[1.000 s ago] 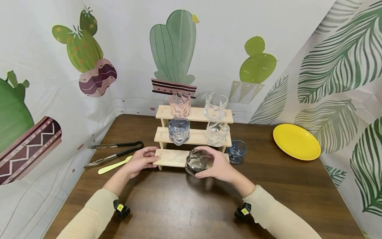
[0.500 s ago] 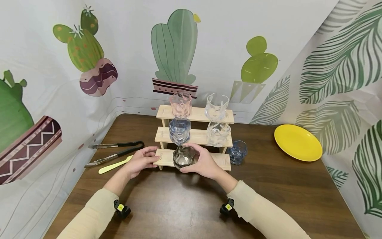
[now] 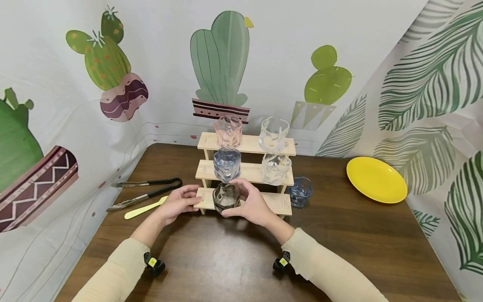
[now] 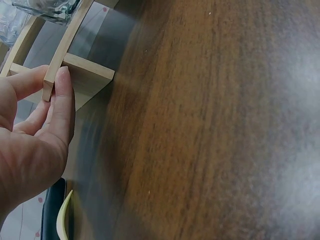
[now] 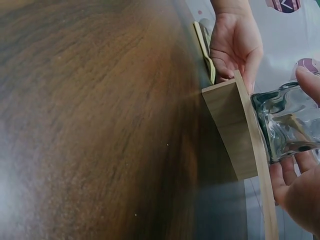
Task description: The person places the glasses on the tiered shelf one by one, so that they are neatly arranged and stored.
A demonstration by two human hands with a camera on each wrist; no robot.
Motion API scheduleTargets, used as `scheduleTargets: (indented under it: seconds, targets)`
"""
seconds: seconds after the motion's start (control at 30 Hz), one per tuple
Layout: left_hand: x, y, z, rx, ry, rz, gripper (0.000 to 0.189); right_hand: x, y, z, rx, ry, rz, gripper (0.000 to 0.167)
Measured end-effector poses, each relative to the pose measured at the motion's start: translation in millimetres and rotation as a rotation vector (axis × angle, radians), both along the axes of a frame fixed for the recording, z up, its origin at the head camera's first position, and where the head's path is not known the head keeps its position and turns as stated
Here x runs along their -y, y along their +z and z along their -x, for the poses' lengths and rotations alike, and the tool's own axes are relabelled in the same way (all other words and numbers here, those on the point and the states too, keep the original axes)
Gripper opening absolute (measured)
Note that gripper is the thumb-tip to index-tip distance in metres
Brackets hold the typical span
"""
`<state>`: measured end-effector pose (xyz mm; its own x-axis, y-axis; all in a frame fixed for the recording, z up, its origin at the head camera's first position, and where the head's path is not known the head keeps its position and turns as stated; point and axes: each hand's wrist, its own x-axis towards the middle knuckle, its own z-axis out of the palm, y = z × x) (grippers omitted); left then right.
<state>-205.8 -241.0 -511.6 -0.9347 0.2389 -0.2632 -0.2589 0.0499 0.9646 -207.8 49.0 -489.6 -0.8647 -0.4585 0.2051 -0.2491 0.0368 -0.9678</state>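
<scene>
My right hand grips a smoky grey glass tumbler from its right side, thumb in front. The tumbler is upright over the left part of the lowest tier of a three-tier wooden stand; in the right wrist view the tumbler's base meets the board. With thumb and fingers my left hand pinches the left end of that lowest board. On the middle tier stand a blue tumbler and a clear tumbler. A pink tumbler and another clear tumbler occupy the top tier.
Another blue tumbler stands on the brown table, just right of the stand. Black-handled tongs and a pale yellow utensil lie at the left. A yellow plate lies at the far right. Printed fabric hangs behind.
My right hand has carried the grey tumbler leftward along the lowest tier, from its right half to its left part. My left hand has stayed on the board's end.
</scene>
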Motion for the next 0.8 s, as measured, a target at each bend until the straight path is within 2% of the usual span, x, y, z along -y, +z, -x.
scheduleTargets:
  seconds: [0.23, 0.37, 0.53, 0.8]
  targets:
    - [-0.3, -0.5, 0.2, -0.005, -0.003, 0.003, 0.064, 5, -2.1, -0.2, 0.075, -0.006, 0.066, 0.089]
    - [-0.6, 0.1, 0.0, -0.007, -0.004, 0.001, 0.063, 6, -1.9, -1.8, 0.096, -0.037, 0.071, 0.091]
    - [-1.1, 1.0, -0.7, -0.006, 0.000, -0.005, 0.062, 6, 0.2, -3.6, 0.102, -0.053, 0.067, 0.091]
    - [0.2, -0.4, 0.0, -0.004, -0.001, -0.009, 0.063, -6, 4.4, -6.1, 0.084, -0.025, 0.071, 0.083]
